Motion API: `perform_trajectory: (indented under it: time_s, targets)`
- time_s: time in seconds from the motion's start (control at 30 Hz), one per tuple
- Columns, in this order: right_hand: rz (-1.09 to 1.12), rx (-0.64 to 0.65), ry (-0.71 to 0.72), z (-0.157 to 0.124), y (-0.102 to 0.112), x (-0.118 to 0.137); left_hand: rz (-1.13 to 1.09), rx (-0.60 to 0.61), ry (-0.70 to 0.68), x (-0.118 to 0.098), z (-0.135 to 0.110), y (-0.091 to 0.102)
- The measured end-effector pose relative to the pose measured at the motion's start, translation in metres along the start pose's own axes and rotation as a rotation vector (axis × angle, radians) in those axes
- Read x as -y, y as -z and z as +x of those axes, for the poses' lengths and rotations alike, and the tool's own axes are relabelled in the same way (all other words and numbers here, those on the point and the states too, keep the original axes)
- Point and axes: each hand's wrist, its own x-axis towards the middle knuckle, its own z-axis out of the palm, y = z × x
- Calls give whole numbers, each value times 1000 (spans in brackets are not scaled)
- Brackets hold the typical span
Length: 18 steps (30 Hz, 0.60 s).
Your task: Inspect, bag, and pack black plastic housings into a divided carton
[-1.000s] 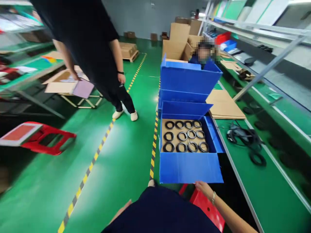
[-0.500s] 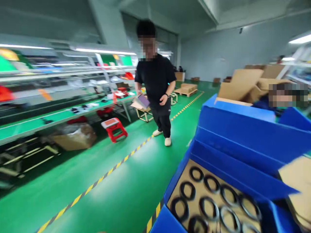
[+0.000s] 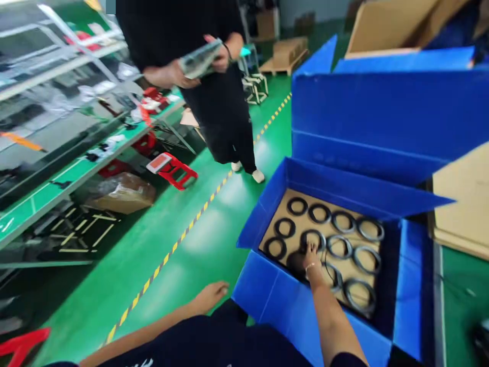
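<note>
Right hand [image 3: 311, 256] is down in the open blue box [image 3: 282, 300], right of centre in frame, fingertips at a black ring [image 3: 311, 232] in the middle row. Can't tell if it's pinched or just touched; fingers are partly hidden. That ring lies on a cardboard sheet [image 3: 301, 223], other dark rings around it in rows. Left hand [image 3: 210, 296] is lower centre, outside the box near its front-left flap: fingers partly curled, nothing visible in it, can't tell how far closed. Co-worker in black [image 3: 183, 30], top centre, has a flat pack [image 3: 202, 58] in both hands. Red stool [image 3: 178, 173] sits left of centre.
</note>
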Motion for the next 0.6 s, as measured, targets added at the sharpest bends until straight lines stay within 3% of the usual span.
perform_trajectory:
  time_s: [0.1,0.2,0.3,0.47,0.6]
  targets:
    - [-4,22,-59,6,-28,-20,75,189,-220,-34,48,-18]
    - [-20,19,-78,10,-44,-31,180,205,-374,-82,123,-44]
    - [-36,9,-63,16,-51,-38,309,156,-438,-120,193,-72]
    - [-51,-27,-15,45,-55,-46,488,97,-509,-143,281,-104]
    - [-45,-46,-9,61,-58,-49,569,73,-512,-151,323,-108]
